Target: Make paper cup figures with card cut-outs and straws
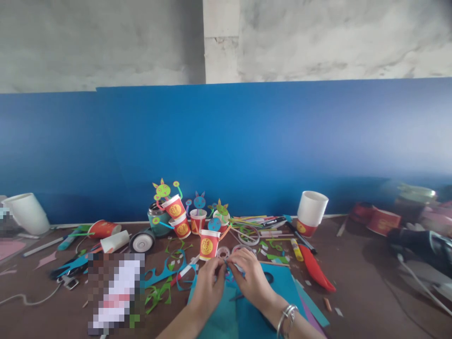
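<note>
My left hand (211,278) and my right hand (250,274) meet above blue paper sheets (219,315), their fingertips pinched together. Whatever small piece lies between the fingers is mostly hidden. Just beyond them stands a red paper cup (209,246) with a blue paper face (213,224) and orange paper arms. A roll of tape (223,253) sits right behind my fingertips. Under my right hand lie scissors (269,278), partly covered, with a blade showing between the hands. A silver bracelet circles my right wrist.
Decorated cups (181,227) with paper faces stand behind, beside a green flask (159,221). Blue paper scraps (165,273) and green scraps (158,294) litter the left. Stacked white cups (312,209), a glue stick (297,250) and a red pointed object (316,268) are right. A blue partition (247,150) closes the back.
</note>
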### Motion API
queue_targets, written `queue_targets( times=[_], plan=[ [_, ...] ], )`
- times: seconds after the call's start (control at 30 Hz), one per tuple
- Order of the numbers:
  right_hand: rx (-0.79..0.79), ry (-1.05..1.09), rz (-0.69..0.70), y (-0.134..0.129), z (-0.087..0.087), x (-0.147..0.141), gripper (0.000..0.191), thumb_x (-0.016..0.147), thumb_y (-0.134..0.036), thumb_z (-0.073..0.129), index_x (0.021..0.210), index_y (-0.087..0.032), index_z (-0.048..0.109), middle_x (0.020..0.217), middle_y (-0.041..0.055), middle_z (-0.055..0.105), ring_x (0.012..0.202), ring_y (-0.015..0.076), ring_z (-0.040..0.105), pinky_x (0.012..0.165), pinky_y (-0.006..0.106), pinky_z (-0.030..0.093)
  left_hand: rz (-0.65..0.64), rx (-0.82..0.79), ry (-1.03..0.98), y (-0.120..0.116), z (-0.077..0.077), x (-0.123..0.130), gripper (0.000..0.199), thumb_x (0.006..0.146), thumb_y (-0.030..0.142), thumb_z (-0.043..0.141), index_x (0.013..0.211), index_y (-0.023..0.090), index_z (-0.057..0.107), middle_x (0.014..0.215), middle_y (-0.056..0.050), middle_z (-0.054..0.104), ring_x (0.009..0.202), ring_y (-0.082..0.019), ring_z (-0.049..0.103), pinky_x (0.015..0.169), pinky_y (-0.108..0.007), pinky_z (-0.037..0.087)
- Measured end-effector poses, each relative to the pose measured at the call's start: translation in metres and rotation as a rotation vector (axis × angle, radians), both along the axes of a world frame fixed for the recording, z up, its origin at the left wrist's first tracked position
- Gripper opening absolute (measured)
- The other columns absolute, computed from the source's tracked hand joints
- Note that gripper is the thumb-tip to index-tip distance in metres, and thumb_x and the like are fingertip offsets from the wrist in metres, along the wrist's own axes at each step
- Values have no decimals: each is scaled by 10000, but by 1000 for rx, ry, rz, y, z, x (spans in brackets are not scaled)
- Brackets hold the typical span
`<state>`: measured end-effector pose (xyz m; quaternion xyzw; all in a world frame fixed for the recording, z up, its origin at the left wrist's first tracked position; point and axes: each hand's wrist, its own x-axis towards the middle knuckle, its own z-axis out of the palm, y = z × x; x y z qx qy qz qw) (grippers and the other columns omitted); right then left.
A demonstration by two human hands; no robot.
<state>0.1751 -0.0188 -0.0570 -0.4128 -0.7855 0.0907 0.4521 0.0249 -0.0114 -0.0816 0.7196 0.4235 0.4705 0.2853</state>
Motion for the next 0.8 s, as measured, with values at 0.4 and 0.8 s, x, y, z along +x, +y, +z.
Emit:
queue_targets(
  times=[0.4,0.8],
  plan=[
    [-53,56,-204,8,-8,4,203,901,-234,435,750,-198,566,790,67,638,772,209,575,723,336,446,-34,-84,-94,-4,8,1,219,858,342,498,724,178,553,685,-22,570,638,-150,514,577,-230,379],
    [-8,139,-23,0,1,0,90,852,-194,505,802,-210,578,853,53,624,844,203,567,784,338,451,-85,-306,-419,-1,11,0,356,811,481,532,631,181,467,583,45,406,575,-105,380,553,-214,333]
  ],
)
